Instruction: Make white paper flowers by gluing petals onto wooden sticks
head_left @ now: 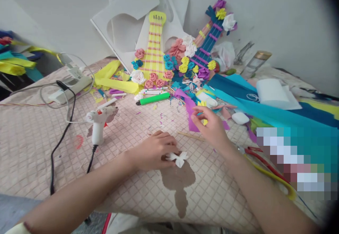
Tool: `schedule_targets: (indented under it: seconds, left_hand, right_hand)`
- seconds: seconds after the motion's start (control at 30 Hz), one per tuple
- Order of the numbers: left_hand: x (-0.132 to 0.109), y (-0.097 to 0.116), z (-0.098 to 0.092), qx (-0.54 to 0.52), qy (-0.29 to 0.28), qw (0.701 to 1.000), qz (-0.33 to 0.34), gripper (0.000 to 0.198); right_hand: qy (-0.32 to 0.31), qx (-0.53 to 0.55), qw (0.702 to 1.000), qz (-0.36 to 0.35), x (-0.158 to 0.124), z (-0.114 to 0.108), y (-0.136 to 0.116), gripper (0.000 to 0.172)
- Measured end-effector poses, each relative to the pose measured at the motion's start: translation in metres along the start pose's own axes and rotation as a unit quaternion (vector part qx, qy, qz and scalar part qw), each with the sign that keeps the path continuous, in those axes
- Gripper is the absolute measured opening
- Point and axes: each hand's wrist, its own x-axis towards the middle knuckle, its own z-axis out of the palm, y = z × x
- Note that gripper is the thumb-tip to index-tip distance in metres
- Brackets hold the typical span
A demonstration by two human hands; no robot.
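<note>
My left hand [160, 147] rests low over the table, its fingers closed on a small white paper flower [180, 159] whose petals stick out past the fingertips. My right hand [209, 123] hovers to the right and a little farther back, fingers loosely bent and apart, with nothing visible between them. Behind its fingertips lies a strip of purple crepe paper [189, 105]. A thin wooden stick [191, 135] lies on the quilted table cover [137, 184] between the hands.
Left stand a white glue gun [97, 130] with a black cord and a power strip [69, 91]. A green marker [155, 99], a yellow paper guitar [155, 45] and a blue one [210, 45] are behind. Right lie blue crepe paper [265, 112], a white roll [272, 94] and red-handled scissors [265, 161].
</note>
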Motion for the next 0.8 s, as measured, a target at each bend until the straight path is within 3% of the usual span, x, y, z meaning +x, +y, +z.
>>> schedule_targets:
  seconds: [0.07, 0.17, 0.23, 0.3, 0.37, 0.43, 0.47, 0.53, 0.63, 0.8]
  left_hand:
    - [0.001, 0.0, 0.0, -0.027, 0.008, 1.0, -0.014, 0.019]
    - [0.002, 0.001, -0.002, -0.143, 0.038, 0.987, -0.056, 0.019]
    - [0.002, 0.002, -0.004, -0.251, 0.053, 0.96, -0.107, 0.022]
    - [0.003, 0.002, -0.006, -0.351, 0.068, 0.92, -0.163, 0.023]
    - [0.004, 0.002, -0.008, -0.424, 0.091, 0.878, -0.202, 0.022]
    - [0.005, 0.002, -0.009, -0.46, 0.117, 0.851, -0.226, 0.022]
    - [0.006, 0.001, -0.01, -0.469, 0.126, 0.842, -0.235, 0.023]
    - [0.007, -0.002, -0.009, -0.485, 0.141, 0.827, -0.246, 0.026]
    - [0.007, -0.006, -0.006, -0.523, 0.165, 0.797, -0.253, 0.025]
    - [0.007, -0.009, 0.0, -0.568, 0.183, 0.757, -0.266, 0.02]
  right_hand:
    - [0.002, -0.04, 0.999, 0.005, -0.001, -0.002, 0.001, 0.017]
    - [-0.029, -0.066, 0.996, 0.055, -0.001, -0.005, 0.0, 0.041]
    - [-0.039, -0.02, 0.997, 0.071, -0.001, -0.006, -0.003, 0.036]
    - [-0.05, 0.074, 0.994, 0.059, -0.002, -0.007, -0.009, 0.02]
    - [-0.091, 0.165, 0.981, 0.041, -0.003, -0.008, -0.016, 0.024]
    - [-0.132, 0.182, 0.973, 0.04, -0.005, -0.008, -0.019, 0.02]
    - [-0.136, 0.163, 0.976, 0.046, -0.006, -0.008, -0.019, 0.027]
    - [-0.099, 0.103, 0.988, 0.056, -0.007, -0.006, -0.015, 0.035]
    - [-0.046, 0.086, 0.994, 0.055, -0.006, -0.004, -0.008, 0.014]
    - [-0.11, 0.128, 0.98, 0.107, -0.006, -0.003, -0.009, 0.029]
